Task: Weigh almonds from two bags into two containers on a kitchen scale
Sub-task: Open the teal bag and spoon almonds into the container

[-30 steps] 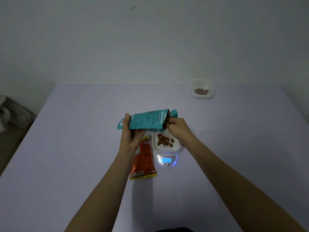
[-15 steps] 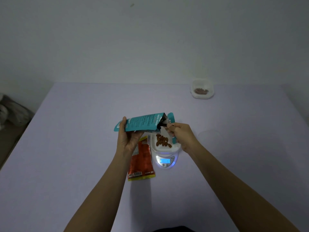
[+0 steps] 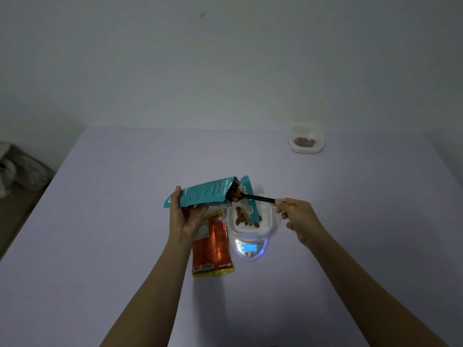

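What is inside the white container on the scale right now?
A small pile of almonds lies on the floor of the container. The hanging flap of the teal bag covers part of it, so almonds behind the flap cannot be seen.

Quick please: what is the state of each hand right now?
Left hand: grips the teal bag near its bottom end.
Right hand: pinches the black spoon, its bowl at the bag's mouth.
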